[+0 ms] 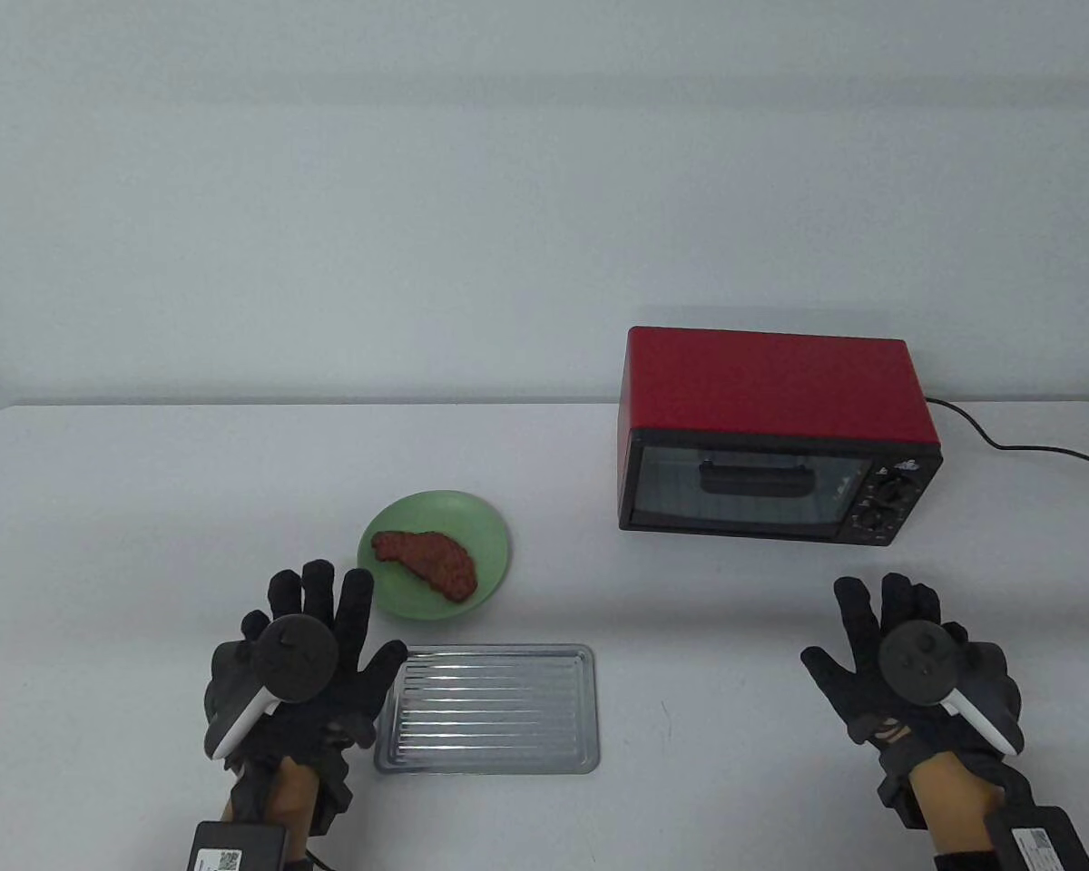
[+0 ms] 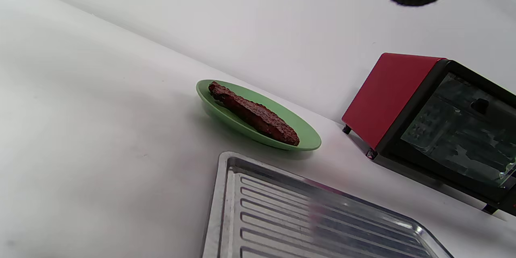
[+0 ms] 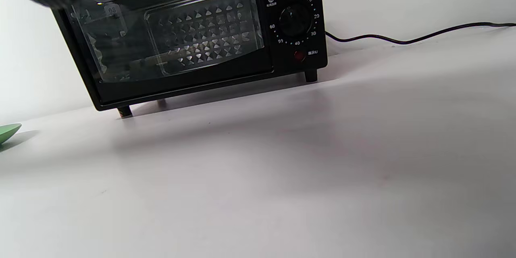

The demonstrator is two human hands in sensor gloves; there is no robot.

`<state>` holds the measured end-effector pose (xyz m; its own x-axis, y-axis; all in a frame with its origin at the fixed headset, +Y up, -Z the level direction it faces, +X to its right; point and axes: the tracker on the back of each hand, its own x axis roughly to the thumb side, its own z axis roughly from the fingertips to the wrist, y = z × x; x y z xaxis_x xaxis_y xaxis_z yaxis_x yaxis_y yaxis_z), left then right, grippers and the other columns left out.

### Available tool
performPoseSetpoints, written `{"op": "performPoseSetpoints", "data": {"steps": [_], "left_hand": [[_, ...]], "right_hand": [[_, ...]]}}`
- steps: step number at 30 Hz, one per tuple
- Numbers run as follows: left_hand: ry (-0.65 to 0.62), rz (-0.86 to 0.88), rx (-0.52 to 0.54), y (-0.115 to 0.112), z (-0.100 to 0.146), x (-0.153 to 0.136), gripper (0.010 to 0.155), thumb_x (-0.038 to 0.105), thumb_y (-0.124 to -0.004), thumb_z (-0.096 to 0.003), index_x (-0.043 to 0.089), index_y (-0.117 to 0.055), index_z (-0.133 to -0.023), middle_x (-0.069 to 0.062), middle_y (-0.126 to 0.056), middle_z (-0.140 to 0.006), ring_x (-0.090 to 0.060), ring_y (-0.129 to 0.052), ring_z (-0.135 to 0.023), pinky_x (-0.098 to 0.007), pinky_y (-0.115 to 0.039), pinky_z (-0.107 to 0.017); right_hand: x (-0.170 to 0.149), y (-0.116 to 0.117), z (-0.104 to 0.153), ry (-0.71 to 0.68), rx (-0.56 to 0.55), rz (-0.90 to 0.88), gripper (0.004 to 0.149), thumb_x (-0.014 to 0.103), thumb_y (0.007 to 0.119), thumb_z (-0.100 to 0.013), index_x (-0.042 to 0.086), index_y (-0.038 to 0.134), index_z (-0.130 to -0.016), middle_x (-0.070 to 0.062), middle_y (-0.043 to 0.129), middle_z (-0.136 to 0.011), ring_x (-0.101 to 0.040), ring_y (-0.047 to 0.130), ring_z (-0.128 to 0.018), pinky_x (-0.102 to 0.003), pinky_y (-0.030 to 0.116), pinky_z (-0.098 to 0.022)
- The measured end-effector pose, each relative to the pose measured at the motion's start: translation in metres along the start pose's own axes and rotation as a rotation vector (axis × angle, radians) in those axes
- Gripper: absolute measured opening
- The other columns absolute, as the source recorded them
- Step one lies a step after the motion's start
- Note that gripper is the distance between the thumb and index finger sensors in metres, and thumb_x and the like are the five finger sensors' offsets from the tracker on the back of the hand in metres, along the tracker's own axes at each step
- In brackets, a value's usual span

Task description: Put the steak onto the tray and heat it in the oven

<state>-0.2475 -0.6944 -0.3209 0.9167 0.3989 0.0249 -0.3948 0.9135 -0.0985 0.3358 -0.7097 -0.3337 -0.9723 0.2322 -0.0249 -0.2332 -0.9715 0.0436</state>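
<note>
A brown steak (image 1: 426, 562) (image 2: 254, 113) lies on a green plate (image 1: 485, 526) (image 2: 308, 135) left of the table's middle. In front of the plate sits a ribbed metal tray (image 1: 487, 709) (image 2: 290, 217) with nothing on it. The red oven (image 1: 771, 426) (image 2: 407, 88) (image 3: 181, 44) stands at the right with its glass door closed. My left hand (image 1: 313, 635) lies flat with fingers spread, beside the tray's left edge and just below the plate, holding nothing. My right hand (image 1: 889, 640) is spread flat on the table in front of the oven, also holding nothing.
The oven's black power cord (image 1: 1016, 440) (image 3: 407, 38) trails off to the right along the table's back edge. Two dials (image 1: 889, 508) (image 3: 294, 18) sit on the oven's right front panel. The table is white, with a plain wall behind.
</note>
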Motion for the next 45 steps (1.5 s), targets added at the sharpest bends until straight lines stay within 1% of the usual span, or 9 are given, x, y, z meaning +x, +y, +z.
{"op": "performPoseSetpoints", "data": {"steps": [5, 8, 12, 15, 20, 29, 35, 39, 45], "left_hand": [[-0.003, 0.001, 0.001, 0.000, 0.000, 0.000, 0.084, 0.077, -0.056, -0.0429, 0.045, -0.024, -0.114, 0.003, -0.007, -0.121, -0.037, -0.003, -0.116, -0.062, -0.011, -0.075], [0.000, 0.005, -0.001, 0.001, 0.000, 0.000, 0.084, 0.077, -0.056, -0.0431, 0.044, -0.023, -0.114, 0.002, -0.007, -0.121, -0.037, -0.003, -0.116, -0.062, -0.011, -0.075], [-0.006, 0.023, 0.017, 0.004, 0.003, 0.001, 0.084, 0.077, -0.056, -0.0432, 0.044, -0.024, -0.114, 0.002, -0.008, -0.121, -0.037, -0.004, -0.116, -0.062, -0.011, -0.076], [-0.010, 0.027, 0.019, 0.006, 0.003, 0.001, 0.084, 0.077, -0.056, -0.0433, 0.044, -0.025, -0.114, 0.002, -0.008, -0.121, -0.037, -0.004, -0.116, -0.062, -0.012, -0.076], [-0.001, 0.041, 0.005, 0.006, 0.002, -0.003, 0.083, 0.076, -0.055, -0.0439, 0.043, -0.025, -0.114, 0.001, -0.008, -0.121, -0.038, -0.004, -0.116, -0.062, -0.013, -0.076], [0.003, 0.044, -0.008, 0.005, 0.002, -0.002, 0.083, 0.076, -0.055, -0.0443, 0.043, -0.025, -0.114, 0.001, -0.009, -0.121, -0.038, -0.005, -0.115, -0.062, -0.014, -0.076], [0.012, 0.054, -0.016, 0.005, 0.001, -0.005, 0.083, 0.075, -0.055, -0.0447, 0.042, -0.025, -0.114, 0.000, -0.009, -0.121, -0.038, -0.005, -0.115, -0.062, -0.015, -0.077], [0.018, 0.057, -0.032, 0.003, -0.001, -0.005, 0.082, 0.075, -0.055, -0.0447, 0.042, -0.025, -0.114, 0.000, -0.010, -0.121, -0.038, -0.006, -0.115, -0.061, -0.015, -0.077], [0.017, 0.055, -0.038, 0.003, -0.001, -0.005, 0.082, 0.075, -0.055, -0.0448, 0.042, -0.025, -0.114, 0.000, -0.010, -0.121, -0.038, -0.006, -0.115, -0.061, -0.016, -0.077]], "right_hand": [[0.000, -0.002, 0.003, -0.022, -0.039, -0.109, 0.083, 0.075, 0.062, -0.053, 0.028, 0.030, -0.114, -0.017, 0.023, -0.117, -0.045, 0.026, -0.108, -0.068, 0.038, -0.070], [-0.009, -0.004, 0.002, 0.005, -0.040, -0.442, 0.079, 0.071, 0.064, -0.054, 0.023, 0.041, -0.112, -0.017, 0.036, -0.116, -0.044, 0.042, -0.108, -0.066, 0.053, -0.071], [-0.019, -0.002, -0.011, 0.055, 0.044, -0.926, 0.077, 0.068, 0.065, -0.056, 0.021, 0.043, -0.112, -0.016, 0.042, -0.116, -0.042, 0.050, -0.108, -0.062, 0.061, -0.071], [-0.019, -0.009, -0.028, 0.089, 0.010, -1.038, 0.075, 0.067, 0.064, -0.057, 0.018, 0.045, -0.110, -0.014, 0.047, -0.114, -0.040, 0.058, -0.104, -0.060, 0.063, -0.070], [-0.009, -0.022, -0.065, 0.195, 0.002, -1.033, 0.073, 0.067, 0.060, -0.059, 0.019, 0.042, -0.111, -0.010, 0.049, -0.115, -0.033, 0.062, -0.103, -0.056, 0.065, -0.071], [0.010, -0.011, -0.109, 0.242, 0.081, -1.122, 0.075, 0.065, 0.054, -0.064, 0.024, 0.021, -0.117, -0.004, 0.040, -0.118, -0.027, 0.062, -0.100, -0.050, 0.065, -0.072], [0.008, -0.010, -0.110, 0.228, 0.097, -1.184, 0.073, 0.063, 0.056, -0.064, 0.024, 0.025, -0.117, -0.005, 0.044, -0.116, -0.028, 0.064, -0.097, -0.052, 0.064, -0.072], [0.001, -0.009, -0.101, 0.192, 0.095, -1.181, 0.072, 0.063, 0.059, -0.061, 0.018, 0.039, -0.114, -0.010, 0.052, -0.112, -0.032, 0.067, -0.094, -0.054, 0.065, -0.068], [-0.004, -0.008, -0.075, 0.152, 0.113, -0.977, 0.070, 0.063, 0.061, -0.060, 0.015, 0.049, -0.110, -0.012, 0.059, -0.108, -0.035, 0.070, -0.092, -0.055, 0.067, -0.066]]}}
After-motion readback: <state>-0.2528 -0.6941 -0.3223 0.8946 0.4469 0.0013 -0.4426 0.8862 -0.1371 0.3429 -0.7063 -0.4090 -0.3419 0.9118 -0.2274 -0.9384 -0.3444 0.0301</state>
